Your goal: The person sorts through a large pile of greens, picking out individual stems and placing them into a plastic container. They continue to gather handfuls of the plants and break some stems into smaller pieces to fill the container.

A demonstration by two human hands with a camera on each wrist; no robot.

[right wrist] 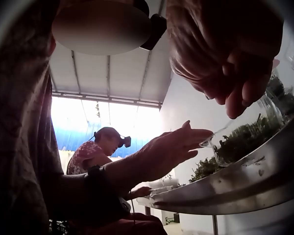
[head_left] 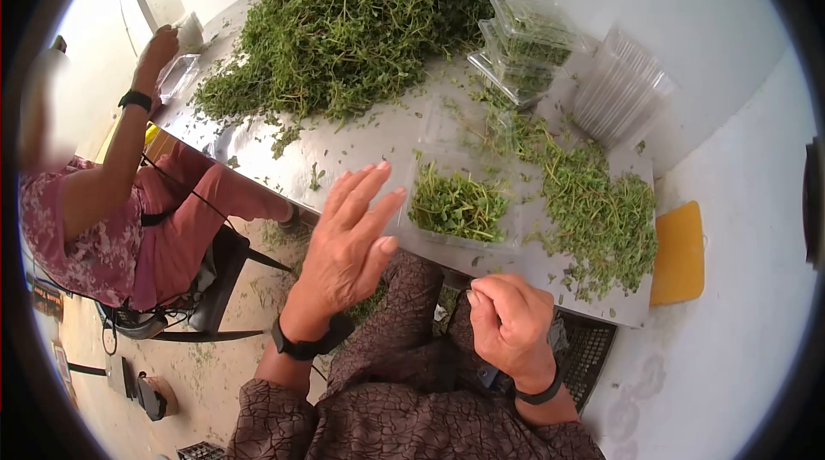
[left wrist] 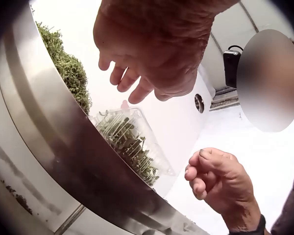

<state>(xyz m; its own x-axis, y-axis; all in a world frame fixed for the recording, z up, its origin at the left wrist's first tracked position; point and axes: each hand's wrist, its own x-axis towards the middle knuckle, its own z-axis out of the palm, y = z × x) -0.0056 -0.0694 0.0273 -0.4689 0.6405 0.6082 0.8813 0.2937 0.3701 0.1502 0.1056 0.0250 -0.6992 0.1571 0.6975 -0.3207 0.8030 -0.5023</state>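
My left hand point(head_left: 345, 241) is raised at the table's front edge with its fingers straight and a little spread. It holds nothing, and its fingertips are beside a clear plastic box point(head_left: 468, 243). Cut leafy greens point(head_left: 460, 206) fill the box, and its clear lid point(head_left: 443, 126) lies folded back behind it. My right hand point(head_left: 513, 324) is over my lap, in front of the table edge, with its fingers curled in. From the left wrist view, nothing shows between the right hand's curled fingers point(left wrist: 196, 171).
A large heap of greens point(head_left: 352, 30) covers the table's back; a smaller pile point(head_left: 593, 211) lies right. Filled boxes point(head_left: 528, 47) and stacked containers point(head_left: 623, 90) stand back right. A yellow board point(head_left: 679, 254) leans by the wall. Another person point(head_left: 103, 219) sits left.
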